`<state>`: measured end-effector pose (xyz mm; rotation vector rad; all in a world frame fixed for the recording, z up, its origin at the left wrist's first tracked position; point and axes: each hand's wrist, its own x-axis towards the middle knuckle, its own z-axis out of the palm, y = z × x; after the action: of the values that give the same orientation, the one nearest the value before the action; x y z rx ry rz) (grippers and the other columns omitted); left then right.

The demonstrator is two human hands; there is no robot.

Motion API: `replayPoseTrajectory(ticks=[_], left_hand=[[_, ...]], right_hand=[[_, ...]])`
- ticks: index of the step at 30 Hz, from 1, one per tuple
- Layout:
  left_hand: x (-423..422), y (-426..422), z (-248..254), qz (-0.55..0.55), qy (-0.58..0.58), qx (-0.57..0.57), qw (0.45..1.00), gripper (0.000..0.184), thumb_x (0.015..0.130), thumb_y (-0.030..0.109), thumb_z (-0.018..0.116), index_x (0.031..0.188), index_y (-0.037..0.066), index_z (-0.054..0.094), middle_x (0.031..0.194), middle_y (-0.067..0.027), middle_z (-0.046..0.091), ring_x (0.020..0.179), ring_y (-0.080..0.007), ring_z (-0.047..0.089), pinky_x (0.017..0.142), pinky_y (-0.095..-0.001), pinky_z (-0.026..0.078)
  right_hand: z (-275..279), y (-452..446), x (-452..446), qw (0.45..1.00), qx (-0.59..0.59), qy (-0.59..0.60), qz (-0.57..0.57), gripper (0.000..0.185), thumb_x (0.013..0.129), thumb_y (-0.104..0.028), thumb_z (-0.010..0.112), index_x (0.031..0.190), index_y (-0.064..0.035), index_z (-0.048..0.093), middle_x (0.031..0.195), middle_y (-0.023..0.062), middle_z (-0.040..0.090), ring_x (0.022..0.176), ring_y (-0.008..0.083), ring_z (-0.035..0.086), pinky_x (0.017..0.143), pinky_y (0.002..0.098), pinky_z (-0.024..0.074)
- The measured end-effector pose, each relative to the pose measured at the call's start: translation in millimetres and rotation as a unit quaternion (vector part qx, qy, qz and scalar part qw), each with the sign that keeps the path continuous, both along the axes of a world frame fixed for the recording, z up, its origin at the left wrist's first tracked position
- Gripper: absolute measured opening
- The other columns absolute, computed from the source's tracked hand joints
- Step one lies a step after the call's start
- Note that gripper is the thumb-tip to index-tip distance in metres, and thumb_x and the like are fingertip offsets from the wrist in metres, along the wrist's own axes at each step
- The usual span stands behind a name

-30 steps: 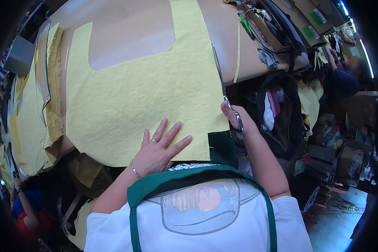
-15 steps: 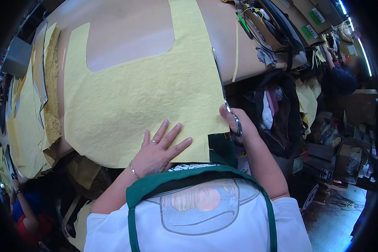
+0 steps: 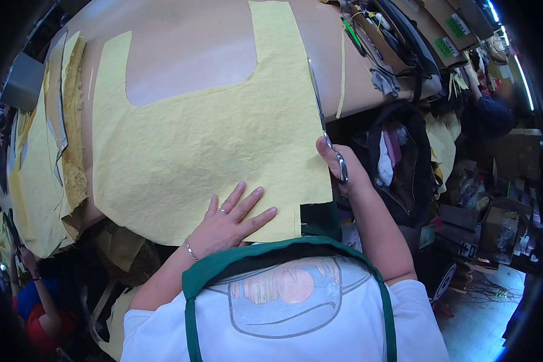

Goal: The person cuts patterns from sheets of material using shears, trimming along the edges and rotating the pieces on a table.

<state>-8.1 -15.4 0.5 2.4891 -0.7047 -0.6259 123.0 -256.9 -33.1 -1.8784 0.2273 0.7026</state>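
A large yellow cloth piece (image 3: pixel 193 151), with two upright strips at its far side and a curved near edge, lies on the table. My left hand (image 3: pixel 234 217) rests flat on its near part with the fingers spread. In my right hand (image 3: pixel 353 172) are metal scissors (image 3: pixel 318 99), gripped by the handle loops. Their long blades point away from me along the cloth's right edge. Whether the blades are apart cannot be made out. The cloth's near right corner has a square notch, with dark green apron fabric (image 3: pixel 321 217) showing below.
Left on the brown tabletop (image 3: pixel 181 54) are stacked yellow cloth pieces (image 3: pixel 42 175). A thin yellow strip (image 3: pixel 342 72) lies near the right edge. Farther right are a tray of tools (image 3: pixel 377 36) and an open black bag (image 3: pixel 404 163). Other people work at far left and far right.
The cloth has slid a little toward me, and its far right strip end now shows. My left hand shifted slightly with it. My right hand and the scissors moved slightly away from me.
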Motion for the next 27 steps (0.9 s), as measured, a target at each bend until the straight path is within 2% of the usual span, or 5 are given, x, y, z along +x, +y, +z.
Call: replayPoseTrajectory(ticks=[12,21,24,27], left_hand=[[0,1,-1,0.001,0.014,-0.02,1.0,0.072,0.074,0.021,0.058,0.134,0.034,0.021,0.143,-0.0047,0.01,0.131,-0.0333,0.008,0.093,-0.0651,0.021],[-5,7,-3,-0.004,0.028,-0.037,0.999,0.072,0.075,0.014,0.055,0.134,0.034,0.02,0.143,-0.005,0.01,0.13,-0.0329,0.01,0.094,-0.0639,0.021],[-6,8,-4,-0.012,0.029,-0.042,0.999,0.072,0.075,0.01,0.053,0.134,0.034,0.02,0.143,-0.0053,0.011,0.13,-0.0331,0.011,0.094,-0.0634,0.021],[-6,9,-3,-0.015,0.038,-0.051,0.998,0.07,0.075,0.01,0.051,0.134,0.034,0.021,0.142,-0.0059,0.011,0.13,-0.0333,0.012,0.094,-0.0631,0.021]], right_hand=[[5,2,-9,1.0,-0.017,-0.016,-0.018,0.075,0.068,-0.067,0.053,0.072,0.0072,0.057,0.061,0.0084,0.055,0.058,0.0114,0.051,0.055,0.0262,0.0432],[32,7,9,0.999,0.003,0.023,0.023,0.069,0.063,-0.075,0.049,0.059,-0.0065,0.044,0.05,0.0012,0.04,0.047,0.0097,0.041,0.044,0.025,0.034],[26,7,19,0.999,-0.003,0.038,0.029,0.073,0.065,-0.076,0.044,0.069,-0.004,0.052,0.058,-0.0003,0.048,0.052,0.008,0.045,0.046,0.0222,0.0326],[13,3,26,1.0,-0.01,0.022,0.019,0.072,0.065,-0.076,0.046,0.069,-0.0042,0.052,0.056,-0.0009,0.046,0.048,0.0082,0.044,0.044,0.0217,0.0314]])
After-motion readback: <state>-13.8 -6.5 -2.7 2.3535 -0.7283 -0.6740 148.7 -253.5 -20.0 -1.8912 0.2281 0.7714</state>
